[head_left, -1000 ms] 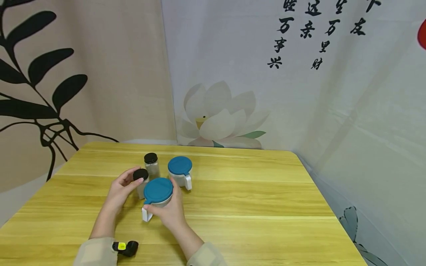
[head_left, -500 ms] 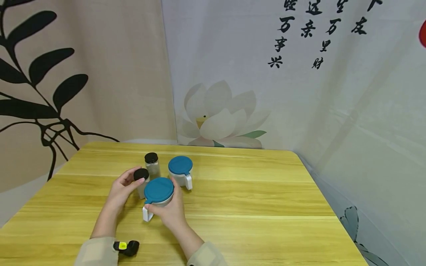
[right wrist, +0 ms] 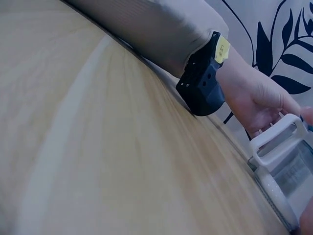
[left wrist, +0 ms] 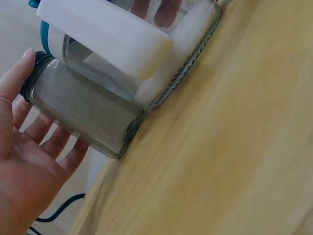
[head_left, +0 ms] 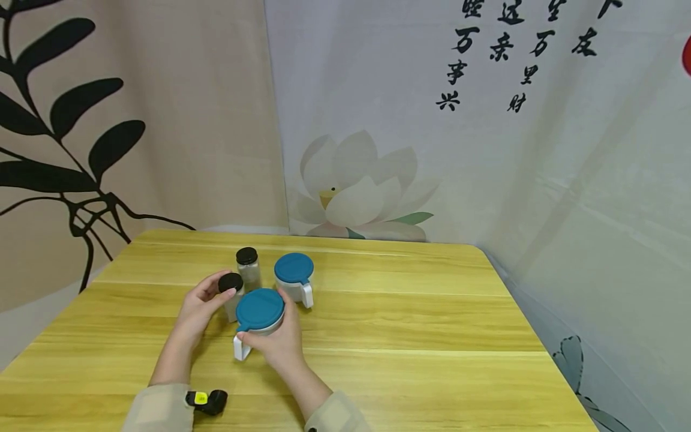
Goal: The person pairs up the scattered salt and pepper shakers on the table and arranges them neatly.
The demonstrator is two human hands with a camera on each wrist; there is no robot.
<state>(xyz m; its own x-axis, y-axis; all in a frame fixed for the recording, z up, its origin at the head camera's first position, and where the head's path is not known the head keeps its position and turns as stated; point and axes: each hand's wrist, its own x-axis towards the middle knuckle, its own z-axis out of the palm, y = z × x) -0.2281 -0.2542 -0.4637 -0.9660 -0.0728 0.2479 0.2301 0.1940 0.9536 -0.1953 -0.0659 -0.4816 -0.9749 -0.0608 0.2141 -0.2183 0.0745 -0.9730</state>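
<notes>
Place looking like cloth-draped recording corner, home or studio being unclear. Leaf-print cloth (head_left: 173, 132) hanging beyond grip of left hand (head_left: 197, 309); lotus-and-calligraphy cloth (head_left: 388, 114) hanging beyond right hand (head_left: 282, 342); wood-grain table (head_left: 432, 312) spreading under both; black wrist camera (head_left: 217, 402) sitting behind left grip.

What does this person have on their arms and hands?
The left hand and right hand are both ungloved. Light beige sleeves cover part of each forearm. By the left wrist sits a black, rounded device with a yellow label, its marks unreadable.
</notes>
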